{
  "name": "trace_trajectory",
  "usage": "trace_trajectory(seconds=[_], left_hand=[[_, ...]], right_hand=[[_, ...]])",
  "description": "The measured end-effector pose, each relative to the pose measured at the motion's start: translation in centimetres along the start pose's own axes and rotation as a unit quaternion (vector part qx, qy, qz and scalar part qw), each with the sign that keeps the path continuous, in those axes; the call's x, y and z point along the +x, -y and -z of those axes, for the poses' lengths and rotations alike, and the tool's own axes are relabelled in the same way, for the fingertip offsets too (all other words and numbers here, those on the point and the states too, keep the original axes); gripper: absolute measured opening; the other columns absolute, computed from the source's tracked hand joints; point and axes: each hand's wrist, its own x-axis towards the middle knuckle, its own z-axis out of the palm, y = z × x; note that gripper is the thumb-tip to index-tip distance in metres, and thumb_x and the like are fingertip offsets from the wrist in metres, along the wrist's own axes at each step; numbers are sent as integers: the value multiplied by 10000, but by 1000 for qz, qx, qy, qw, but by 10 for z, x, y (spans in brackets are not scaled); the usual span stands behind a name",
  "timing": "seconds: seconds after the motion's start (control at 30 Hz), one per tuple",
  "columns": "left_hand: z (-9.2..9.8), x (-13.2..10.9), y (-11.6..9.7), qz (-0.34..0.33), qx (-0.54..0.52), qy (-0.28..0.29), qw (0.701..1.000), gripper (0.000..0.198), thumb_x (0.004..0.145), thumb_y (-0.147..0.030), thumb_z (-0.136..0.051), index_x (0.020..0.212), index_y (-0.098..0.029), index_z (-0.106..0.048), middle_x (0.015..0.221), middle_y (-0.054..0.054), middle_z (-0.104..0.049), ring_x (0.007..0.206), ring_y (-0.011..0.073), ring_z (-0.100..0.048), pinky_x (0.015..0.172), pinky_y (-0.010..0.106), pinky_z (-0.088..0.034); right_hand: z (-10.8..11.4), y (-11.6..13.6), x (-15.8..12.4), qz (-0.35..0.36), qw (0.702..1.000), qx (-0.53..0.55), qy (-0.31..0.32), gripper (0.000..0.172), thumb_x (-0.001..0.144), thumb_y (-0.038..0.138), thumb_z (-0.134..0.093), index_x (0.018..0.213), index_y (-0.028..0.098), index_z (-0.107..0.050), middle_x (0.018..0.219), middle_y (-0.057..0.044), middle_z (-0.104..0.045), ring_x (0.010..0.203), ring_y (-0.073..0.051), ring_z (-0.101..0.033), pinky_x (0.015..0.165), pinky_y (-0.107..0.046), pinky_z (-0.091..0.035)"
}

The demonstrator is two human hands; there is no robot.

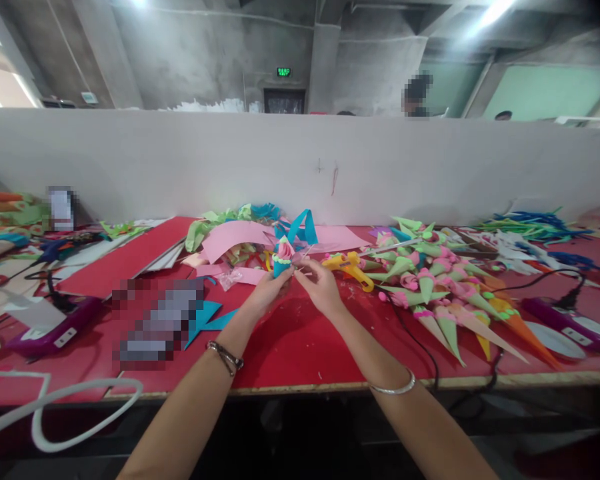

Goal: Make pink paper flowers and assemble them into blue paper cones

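Red tabletop (300,360), gray partition (205,160) along the back, raw concrete room past that. Call the rose (283,257) the middle of the clock, 12 pointing away from the wearer. It's upright in its blue wrap, pale green frill under the pink petals, and the left hand (274,290) is closed around the lower part, probably so the flower stays clear and steady. The right hand (320,287) comes in from 4, thumb and finger bunched right by the wrap; can't tell if they're pinching anything. Looks like a close-work pose: forearms slanting in from 7 and 4, wrists low over the table, hands nearly meeting. Blue strip (306,230) loops up at 1, no idea if it's attached. Pink paper (240,239) is at 10. Yellow glue gun (353,267) lies at 3, just beside the right hand, I'd guess for quick grabbing. Farther out at 3, a heap of cones (445,287), maybe parked there to save elbow room. Blue scraps (207,317) at 8.
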Motion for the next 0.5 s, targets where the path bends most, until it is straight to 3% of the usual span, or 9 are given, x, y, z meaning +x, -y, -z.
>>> trace_trajectory(seconds=[0.1, 0.13, 0.2, 0.27, 0.3, 0.4, 0.5], left_hand=[[17, -7, -13, -53, 105, -85, 989, 227, 683, -354, -601, 659, -148, -508, 505, -42, -410, 453, 69, -386, 443, 191, -247], [25, -11, -18, -109, 252, -157, 949, 197, 717, -345, -564, 758, -154, -544, 581, -14, -488, 528, 99, -460, 488, 197, -291], [38, -24, -29, -118, 504, -258, 816, 297, 785, -353, -459, 993, -155, -534, 722, 58, -590, 679, 183, -552, 579, 244, -349], [47, -37, -36, -53, 642, -265, 717, 341, 822, -361, -374, 1032, -141, -528, 783, 114, -625, 752, 236, -584, 637, 290, -377], [49, -43, -38, -19, 680, -262, 685, 343, 831, -356, -348, 1016, -140, -538, 803, 131, -633, 775, 253, -591, 661, 310, -385], [54, -54, -38, 63, 718, -257, 644, 335, 835, -348, -328, 979, -150, -556, 851, 149, -642, 815, 285, -597, 713, 368, -390], [59, -56, -32, 117, 708, -256, 647, 341, 825, -351, -336, 1015, -158, -544, 910, 162, -636, 849, 305, -589, 726, 403, -392]], right_hand=[[-1, 1, 0, -13, 1000, 9, -10, 235, 722, 257, -533, 949, 208, -569, 870, -27, -598, 754, -137, -559, 658, -254, -452], [-2, 1, 0, -13, 1000, 3, -15, 213, 727, 257, -524, 928, 207, -574, 856, -24, -595, 743, -135, -556, 651, -250, -450], [-2, 2, 0, -2, 1000, -15, -16, 149, 736, 251, -506, 849, 205, -591, 827, -18, -591, 730, -132, -550, 637, -245, -446], [-3, 2, 0, 15, 999, -33, -7, 124, 741, 231, -489, 792, 205, -599, 822, -15, -588, 750, -135, -548, 637, -243, -441], [-2, 3, 0, 24, 999, -40, -2, 125, 742, 218, -483, 780, 204, -602, 822, -15, -585, 763, -137, -548, 641, -243, -439], [-2, 2, -1, 33, 998, -52, 5, 134, 735, 184, -473, 758, 200, -605, 806, -15, -578, 774, -138, -546, 645, -242, -432], [-1, 1, -1, 27, 998, -56, 11, 132, 728, 171, -471, 734, 197, -600, 793, -14, -578, 762, -136, -543, 634, -237, -427]])
